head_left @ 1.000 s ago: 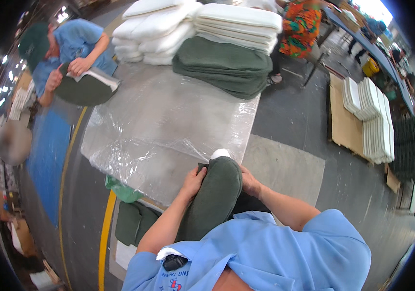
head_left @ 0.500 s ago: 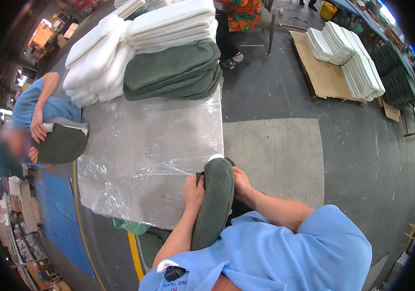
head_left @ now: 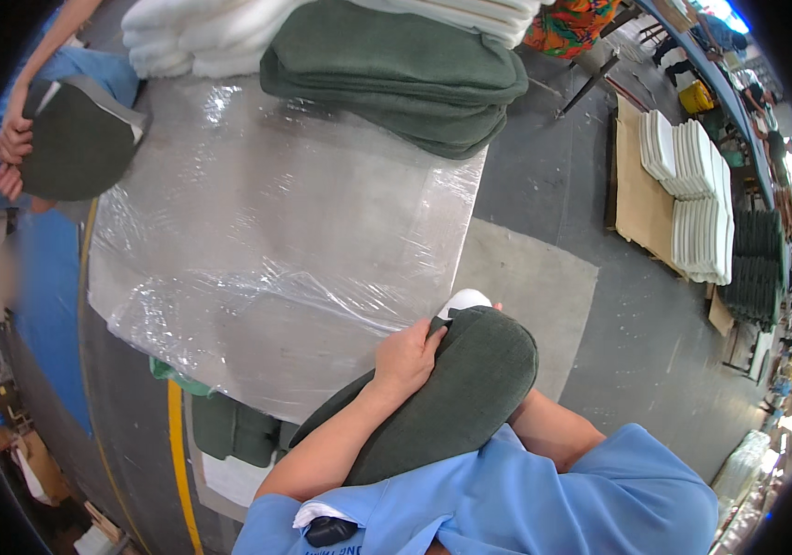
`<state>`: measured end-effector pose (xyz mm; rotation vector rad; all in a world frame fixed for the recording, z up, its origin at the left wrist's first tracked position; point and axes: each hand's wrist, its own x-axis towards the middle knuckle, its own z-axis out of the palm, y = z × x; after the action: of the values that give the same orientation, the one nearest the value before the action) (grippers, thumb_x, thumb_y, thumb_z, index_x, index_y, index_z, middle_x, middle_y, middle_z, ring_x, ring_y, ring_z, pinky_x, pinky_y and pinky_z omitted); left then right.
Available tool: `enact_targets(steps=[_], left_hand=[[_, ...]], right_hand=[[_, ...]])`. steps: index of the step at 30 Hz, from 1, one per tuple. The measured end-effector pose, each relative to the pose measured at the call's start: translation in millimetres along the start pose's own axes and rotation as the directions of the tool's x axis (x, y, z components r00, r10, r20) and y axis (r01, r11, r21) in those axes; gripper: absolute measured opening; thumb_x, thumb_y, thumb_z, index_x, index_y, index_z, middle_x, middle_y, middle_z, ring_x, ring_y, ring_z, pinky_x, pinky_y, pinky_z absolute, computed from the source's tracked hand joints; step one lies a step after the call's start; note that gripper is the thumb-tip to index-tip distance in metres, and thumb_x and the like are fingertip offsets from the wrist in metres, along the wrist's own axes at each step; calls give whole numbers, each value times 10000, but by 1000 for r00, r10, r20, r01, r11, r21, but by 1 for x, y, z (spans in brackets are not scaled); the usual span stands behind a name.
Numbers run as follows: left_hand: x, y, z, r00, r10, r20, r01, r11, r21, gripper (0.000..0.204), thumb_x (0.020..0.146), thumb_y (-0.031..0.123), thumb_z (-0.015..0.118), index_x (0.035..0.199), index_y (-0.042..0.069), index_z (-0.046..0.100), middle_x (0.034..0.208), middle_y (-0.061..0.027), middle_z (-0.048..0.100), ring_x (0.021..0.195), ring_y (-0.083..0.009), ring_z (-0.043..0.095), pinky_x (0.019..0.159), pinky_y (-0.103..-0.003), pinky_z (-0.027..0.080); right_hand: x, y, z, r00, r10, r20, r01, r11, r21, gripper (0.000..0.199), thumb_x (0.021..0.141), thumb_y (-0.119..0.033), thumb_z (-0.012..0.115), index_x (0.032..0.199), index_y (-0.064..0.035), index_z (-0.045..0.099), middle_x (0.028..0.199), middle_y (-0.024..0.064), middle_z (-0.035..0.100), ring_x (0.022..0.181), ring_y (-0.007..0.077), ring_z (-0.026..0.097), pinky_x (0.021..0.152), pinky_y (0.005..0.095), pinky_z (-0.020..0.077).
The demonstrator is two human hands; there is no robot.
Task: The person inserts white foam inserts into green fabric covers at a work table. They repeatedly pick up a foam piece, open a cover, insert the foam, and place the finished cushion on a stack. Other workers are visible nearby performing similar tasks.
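Since the earlier frame, the view has dropped closer, so the plastic-wrapped table now fills the centre. At upper left, a co-worker's hands grip another dark green cushion. At lower centre, the left hand lies on the green cushion, fingers pressed together, pinching its cover beside the white foam tip. The right hand is hidden behind the cushion; its fingers cannot be told. White pads are stacked at right.
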<state>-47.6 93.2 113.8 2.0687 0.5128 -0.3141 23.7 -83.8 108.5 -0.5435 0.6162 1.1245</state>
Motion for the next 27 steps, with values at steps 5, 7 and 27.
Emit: enact_targets(steps=[5, 7, 27], left_hand=[[12, -5, 5, 997, 18, -70, -17, 1000, 14, 306, 1046, 320, 585, 927, 40, 611, 814, -208, 693, 780, -448, 672, 652, -543, 497], [18, -5, 7, 995, 24, -95, -21, 999, 26, 290, 1041, 303, 597, 918, 40, 606, 800, -207, 689, 765, -446, 670, 640, -538, 499], [65, 1, 22, 995, -87, -44, 86, 996, -36, 318, 1087, 290, 561, 989, 3, 657, 834, -239, 676, 750, -439, 655, 668, -464, 487]], right_hand=[[21, -8, -12, 998, 28, -49, -25, 998, 50, 668, 1019, -698, 489, 1221, -87, 671, 1112, 89, 722, 1007, 223, 691, 925, 395, 575], [26, -9, -15, 998, 20, -64, -16, 998, 62, 667, 1024, -691, 487, 1220, -80, 670, 1106, 90, 724, 998, 222, 692, 918, 393, 575], [90, 52, -46, 738, -607, -296, 231, 638, -735, 656, 1070, -619, 460, 1206, -12, 668, 1046, 99, 743, 907, 216, 705, 849, 370, 577]])
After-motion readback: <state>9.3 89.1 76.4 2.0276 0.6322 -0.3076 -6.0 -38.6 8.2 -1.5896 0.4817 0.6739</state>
